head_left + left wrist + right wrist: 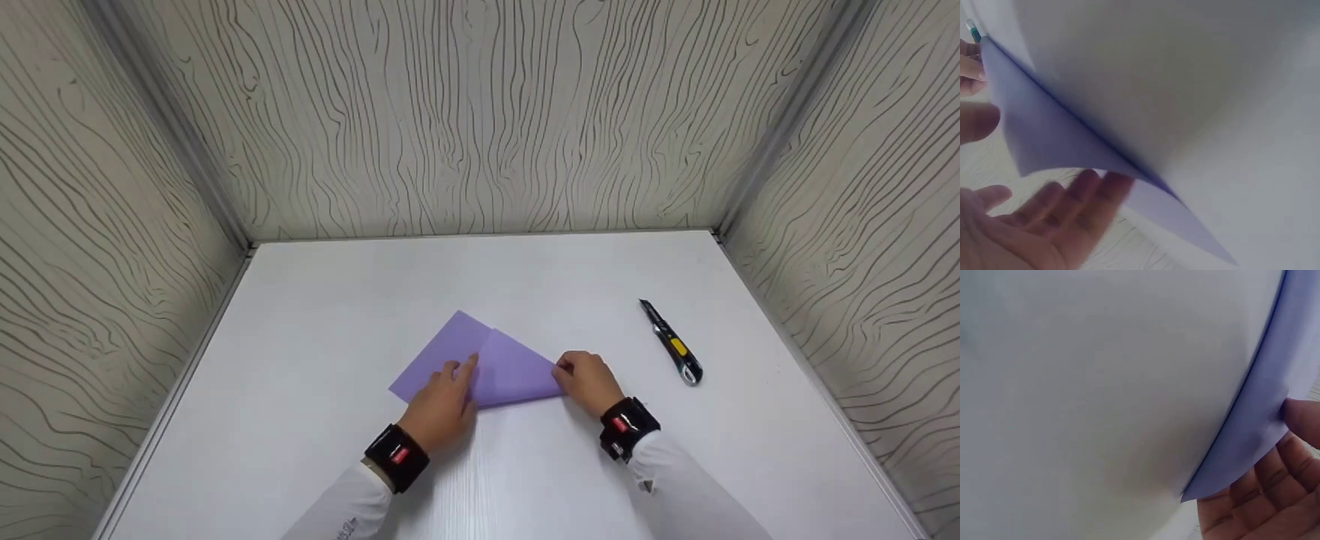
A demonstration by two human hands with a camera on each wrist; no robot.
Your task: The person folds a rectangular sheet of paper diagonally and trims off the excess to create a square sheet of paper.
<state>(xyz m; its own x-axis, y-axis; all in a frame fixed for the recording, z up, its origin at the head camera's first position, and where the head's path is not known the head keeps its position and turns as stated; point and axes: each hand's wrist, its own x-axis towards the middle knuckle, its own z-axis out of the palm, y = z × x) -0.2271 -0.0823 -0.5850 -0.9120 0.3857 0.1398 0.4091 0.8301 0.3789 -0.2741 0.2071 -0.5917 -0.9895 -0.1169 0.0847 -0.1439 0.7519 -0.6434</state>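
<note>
A sheet of purple paper [517,367] lies on the white table, one part folded over the rest. Its folded edge runs along the near side, and one flat corner points away at the back left. My left hand [442,405] rests on the paper with fingers extended; in the left wrist view the fingertips [1117,183] touch the flap's edge, and the thumb is apart from it. At the paper's right corner, my right hand [589,381] pinches the edge between thumb and fingers. The right wrist view shows the thumb [1303,419] on top of the paper [1252,410].
To the right of the paper lies a utility knife [671,343], black with a yellow slider, its blade end pointing away. The white table [337,300] is bounded by wood-patterned panels [465,112] at the back and both sides.
</note>
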